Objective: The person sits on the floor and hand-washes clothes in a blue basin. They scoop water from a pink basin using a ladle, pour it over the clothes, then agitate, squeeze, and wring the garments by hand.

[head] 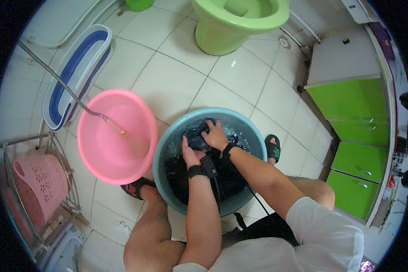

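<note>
A round blue-green plastic basin (159,163) stands on the floor between my legs. It holds water and a mass of soaked dark cloth (231,180). My left hand (192,153) is inside the basin, its palm turned towards the cloth. Just beyond and to the right, my right hand (216,135) lies on the dark cloth with thumb and fingers spread. A dark clump of cloth shows between both hands. Dark fabric and water hide some fingertips, so the grip of either hand is unclear. Each wrist wears a black strap, and a small black device (209,166) sits at the left wrist.
At left stands a pink basin (85,136) with a shower head (137,146) lying in it on a metal hose (64,85). A blue-and-white tub (103,32) leans by the wall. Ahead is a green toilet (214,40); green cabinets (353,156) line the right.
</note>
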Available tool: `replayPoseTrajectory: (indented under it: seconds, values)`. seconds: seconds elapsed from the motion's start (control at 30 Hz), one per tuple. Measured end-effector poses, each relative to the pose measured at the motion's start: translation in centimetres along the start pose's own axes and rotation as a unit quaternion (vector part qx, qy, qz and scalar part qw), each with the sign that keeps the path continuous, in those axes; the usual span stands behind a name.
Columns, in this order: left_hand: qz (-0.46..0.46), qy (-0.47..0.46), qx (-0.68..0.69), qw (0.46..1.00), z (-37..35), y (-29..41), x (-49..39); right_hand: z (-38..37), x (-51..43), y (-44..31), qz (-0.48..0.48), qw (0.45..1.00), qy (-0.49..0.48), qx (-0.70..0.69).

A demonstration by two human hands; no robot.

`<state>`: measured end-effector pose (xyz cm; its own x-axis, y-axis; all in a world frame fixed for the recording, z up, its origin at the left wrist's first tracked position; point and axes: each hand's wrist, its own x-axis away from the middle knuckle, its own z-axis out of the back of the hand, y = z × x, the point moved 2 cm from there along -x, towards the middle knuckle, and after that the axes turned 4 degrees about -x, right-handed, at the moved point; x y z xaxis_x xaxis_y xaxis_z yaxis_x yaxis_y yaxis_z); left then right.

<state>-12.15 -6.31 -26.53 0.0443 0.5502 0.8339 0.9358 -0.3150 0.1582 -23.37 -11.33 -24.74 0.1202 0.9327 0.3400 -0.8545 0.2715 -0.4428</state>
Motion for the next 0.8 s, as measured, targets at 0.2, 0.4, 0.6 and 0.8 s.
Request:
replayPoseTrajectory:
  seconds: [0.2,0.4,0.6,0.8]
  values:
    - [0.008,-0.031,-0.04,0.999,-1.1,0.2,0.5,2.0,1.7,-4.1,0.04,0.949,-0.2,-0.242]
    - [0.034,0.13,-0.147,0.98,-1.7,-0.5,1.7,2.5,0.5,-3.6,0.097,0.979,-0.131,-0.119]
    - [0.019,0.097,-0.093,0.991,0.0,-0.7,0.2,-0.1,-1.2,0.9,0.134,0.989,0.018,-0.059]
    - [0.045,-0.048,0.017,0.998,0.2,-0.2,-1.2,0.2,0.9,-1.2,0.046,0.948,-0.214,-0.233]
